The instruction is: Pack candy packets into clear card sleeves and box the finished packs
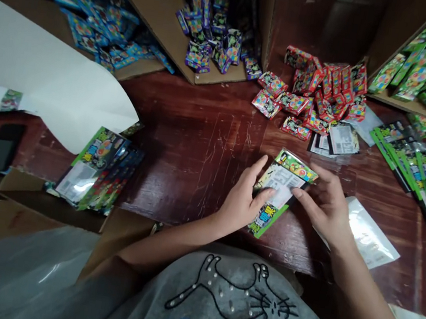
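A green-and-black printed candy packet is held tilted just above the dark red table, in front of my body. My left hand grips its left edge, thumb across the front. On its right edge my right hand closes with the thumb on the printed label. A small green candy box shows at the packet's top end. Beyond the hands lies a heap of small red candy boxes, with flat black-and-white packets at its near side. My fingers hide part of the packet.
Cardboard boxes hold blue packs, purple packs and green packs along the back. A stack of filled packets sits at the left, near white paper. Flat packets and a clear plastic bag lie at the right.
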`<state>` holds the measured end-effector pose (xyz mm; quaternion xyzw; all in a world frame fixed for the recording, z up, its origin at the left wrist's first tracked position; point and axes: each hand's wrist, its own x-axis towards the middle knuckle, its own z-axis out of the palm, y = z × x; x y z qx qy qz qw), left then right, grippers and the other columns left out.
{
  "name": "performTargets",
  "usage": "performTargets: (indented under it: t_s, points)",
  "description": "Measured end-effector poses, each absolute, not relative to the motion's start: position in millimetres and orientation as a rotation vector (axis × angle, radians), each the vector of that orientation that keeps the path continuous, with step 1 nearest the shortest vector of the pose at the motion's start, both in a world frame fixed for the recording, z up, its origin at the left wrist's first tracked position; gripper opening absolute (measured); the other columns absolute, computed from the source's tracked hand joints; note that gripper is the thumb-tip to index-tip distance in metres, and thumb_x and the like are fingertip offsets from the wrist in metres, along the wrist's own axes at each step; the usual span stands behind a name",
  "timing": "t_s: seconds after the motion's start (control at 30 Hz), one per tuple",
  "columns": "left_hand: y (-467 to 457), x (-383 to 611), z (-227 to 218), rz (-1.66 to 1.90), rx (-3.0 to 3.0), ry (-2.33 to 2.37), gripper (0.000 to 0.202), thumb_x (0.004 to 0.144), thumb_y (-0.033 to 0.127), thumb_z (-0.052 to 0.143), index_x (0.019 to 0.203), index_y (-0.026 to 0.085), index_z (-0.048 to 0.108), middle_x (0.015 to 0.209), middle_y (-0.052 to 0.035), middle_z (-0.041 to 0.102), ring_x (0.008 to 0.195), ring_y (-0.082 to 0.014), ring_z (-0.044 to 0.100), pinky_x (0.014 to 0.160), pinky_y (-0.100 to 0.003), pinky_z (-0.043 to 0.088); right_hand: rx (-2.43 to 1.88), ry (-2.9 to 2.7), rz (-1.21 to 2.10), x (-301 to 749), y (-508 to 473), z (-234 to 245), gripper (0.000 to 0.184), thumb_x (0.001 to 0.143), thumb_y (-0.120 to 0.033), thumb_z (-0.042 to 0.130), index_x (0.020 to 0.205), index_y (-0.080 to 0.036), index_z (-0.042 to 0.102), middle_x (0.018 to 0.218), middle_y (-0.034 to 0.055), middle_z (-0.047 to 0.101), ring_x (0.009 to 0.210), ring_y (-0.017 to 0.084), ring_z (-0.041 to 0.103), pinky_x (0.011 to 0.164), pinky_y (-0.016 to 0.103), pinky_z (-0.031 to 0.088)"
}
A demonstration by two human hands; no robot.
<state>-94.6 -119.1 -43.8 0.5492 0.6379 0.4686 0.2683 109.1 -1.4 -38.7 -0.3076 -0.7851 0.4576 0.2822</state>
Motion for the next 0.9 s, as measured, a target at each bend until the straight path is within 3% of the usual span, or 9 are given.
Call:
performTargets:
  t_s: [0.1, 0.23, 0.33, 0.43, 0.57, 0.7, 0.83, 0.9]
  points:
    - [-126.4, -91.7, -55.2, 1.264, 1.423, 1.504, 0.071, 0.103, 0.031, 0.063, 0.166, 0.035, 0.03, 0.158, -0.0134, 0.053, 0.14, -0.0326, 0.058, 0.116, -0.054, 0.053, -0.928, -1.971, 1.442, 121.3, -14.4, -51.0, 0.058, 0.101, -0.043, 0.068, 0.155, -0.036, 0.048, 0.139, 0.0081, 0.068, 0.11, 0.025, 0.073, 0.095, 0.043, 0.065]
    - [-135.8, -93.9, -63.7, 1.2, 1.241, 1.319, 0.082, 0.097, 0.027, 0.073, 0.166, 0.034, 0.029, 0.153, -0.0143, 0.056, 0.128, -0.03, 0.066, 0.102, -0.047, 0.063, -0.937, -2.1, 1.441, 134.3, -25.1, -51.8, 0.037, 0.102, -0.04, 0.067, 0.138, -0.031, 0.065, 0.124, 0.0061, 0.075, 0.108, 0.024, 0.073, 0.098, 0.044, 0.061]
    - [-131.8, -95.8, -61.8, 1.183, 1.217, 1.26, 0.072, 0.096, 0.026, 0.074, 0.159, 0.033, 0.04, 0.149, -0.0125, 0.06, 0.125, -0.027, 0.068, 0.103, -0.044, 0.062, -0.991, -2.041, 1.348, 133.0, -36.6, -48.6, 0.039, 0.102, -0.038, 0.068, 0.139, -0.031, 0.063, 0.129, 0.0073, 0.073, 0.118, 0.025, 0.069, 0.103, 0.046, 0.059]
    - [-123.5, -93.6, -57.8, 1.201, 1.213, 1.212, 0.068, 0.097, 0.024, 0.073, 0.157, 0.032, 0.041, 0.138, -0.0103, 0.066, 0.117, -0.023, 0.071, 0.1, -0.041, 0.063, -1.097, -1.682, 1.32, 124.9, -54.4, -49.1, 0.051, 0.097, -0.037, 0.074, 0.144, -0.036, 0.052, 0.131, 0.006, 0.069, 0.119, 0.023, 0.069, 0.097, 0.041, 0.062]
    - [-119.0, -86.4, -57.1, 1.292, 1.12, 1.257, 0.079, 0.091, 0.025, 0.08, 0.155, 0.033, 0.036, 0.137, -0.009, 0.064, 0.109, -0.0199, 0.073, 0.092, -0.035, 0.064, -1.17, -1.441, 1.263, 118.3, -70.5, -50.5, 0.034, 0.098, -0.036, 0.074, 0.128, -0.033, 0.06, 0.116, 0.003, 0.072, 0.098, 0.018, 0.071, 0.085, 0.035, 0.063]
    - [-115.4, -85.7, -54.6, 1.157, 1.175, 1.232, 0.057, 0.094, 0.026, 0.077, 0.143, 0.027, 0.05, 0.131, -0.0084, 0.068, 0.107, -0.0182, 0.072, 0.09, -0.031, 0.062, -1.183, -1.56, 1.299, 126.8, -66.3, -44.2, 0.029, 0.102, -0.039, 0.067, 0.129, -0.031, 0.067, 0.112, 0.0041, 0.074, 0.098, 0.02, 0.071, 0.088, 0.039, 0.062]
    - [-102.1, -85.9, -42.9, 1.136, 1.352, 1.26, 0.016, 0.104, 0.03, 0.063, 0.117, 0.022, 0.068, 0.122, -0.008, 0.073, 0.111, -0.0192, 0.072, 0.096, -0.033, 0.059, -1.078, -1.682, 1.282, 139.5, -61.1, -38.2, 0.016, 0.103, -0.033, 0.066, 0.115, -0.031, 0.075, 0.124, 0.0039, 0.075, 0.119, 0.021, 0.07, 0.107, 0.042, 0.057]
    - [-95.6, -82.3, -36.8, 1.167, 1.372, 1.298, 0.015, 0.106, 0.03, 0.059, 0.107, 0.021, 0.071, 0.124, -0.0087, 0.075, 0.117, -0.0199, 0.071, 0.102, -0.035, 0.057, -1.046, -1.679, 1.263, 143.1, -62.1, -37.9, 0.026, 0.103, -0.028, 0.066, 0.127, -0.035, 0.073, 0.131, 0.0024, 0.075, 0.125, 0.02, 0.069, 0.112, 0.043, 0.055]
